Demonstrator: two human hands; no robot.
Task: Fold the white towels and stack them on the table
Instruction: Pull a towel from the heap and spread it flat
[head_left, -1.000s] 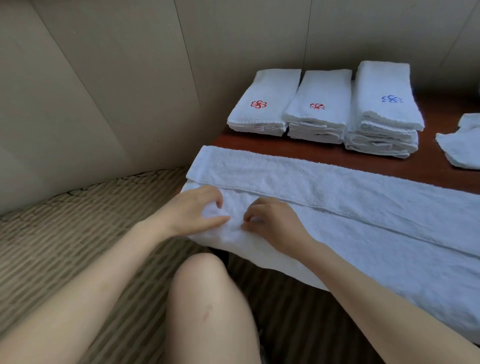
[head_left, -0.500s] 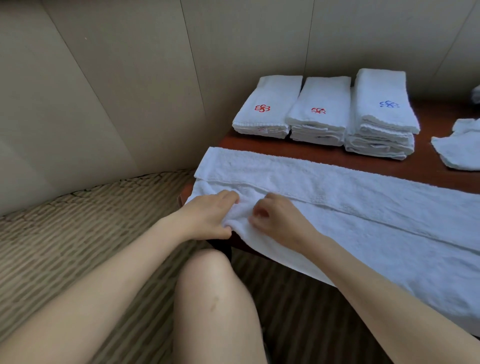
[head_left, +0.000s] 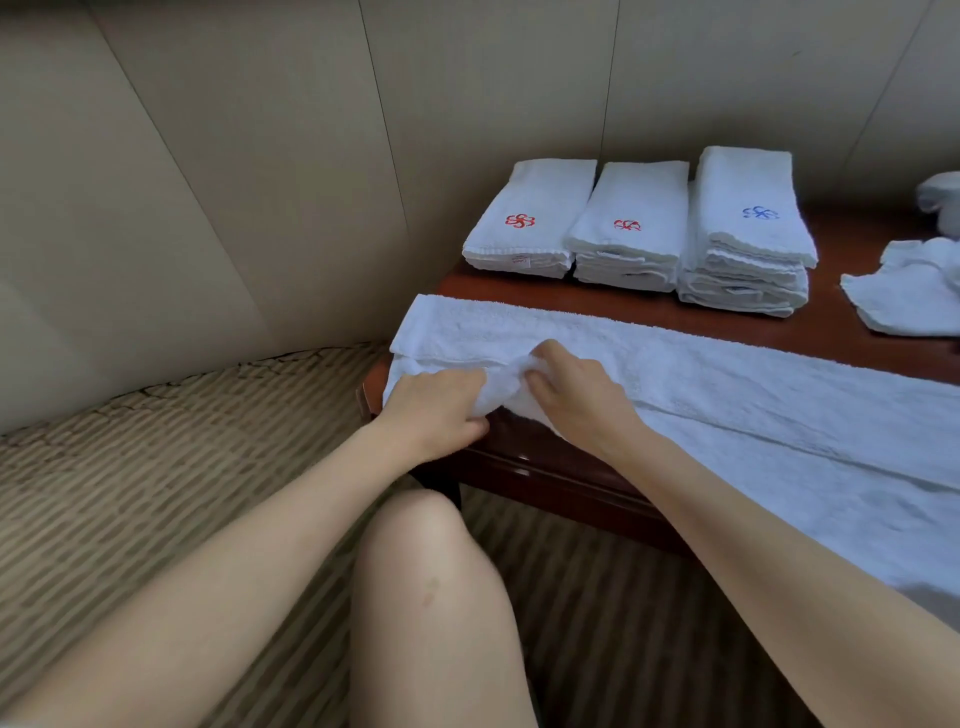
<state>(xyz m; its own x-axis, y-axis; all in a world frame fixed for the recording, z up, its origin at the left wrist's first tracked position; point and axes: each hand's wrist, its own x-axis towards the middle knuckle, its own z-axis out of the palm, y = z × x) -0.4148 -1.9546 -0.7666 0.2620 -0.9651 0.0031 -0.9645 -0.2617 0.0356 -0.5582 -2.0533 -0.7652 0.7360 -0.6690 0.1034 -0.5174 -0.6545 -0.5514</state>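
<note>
Gripping the long white towel (head_left: 727, 384) with both hands at its left end: my left hand (head_left: 434, 410) has fingers curled over the near edge with the thumb underneath, my right hand (head_left: 574, 395) pinches a bunched ridge of cloth just beside it, hands nearly touching. Near edge is lifted off the table front between them, dark wood showing under the raised fold. Towel lies lengthwise across the near side of the wooden table (head_left: 644, 299), far long edge already folded in toward the middle, a seam line running off to the right; its right part drapes over the near table edge. Behind it, against the wall, three stacks of folded towels side by side: left stack (head_left: 530, 218) with a red emblem, middle stack (head_left: 628, 223) with a red emblem and touching the left one, right stack (head_left: 748, 228) tallest, blue emblem on top. Loose crumpled towel (head_left: 909, 291) at the far right of the table, apart from the stacks; another white bundle (head_left: 943, 200) behind it, cut off by the frame. My bare knee (head_left: 431, 571) sits below the table front. Striped carpet (head_left: 130, 467) to the left, beige panelled wall (head_left: 260, 156) behind.
</note>
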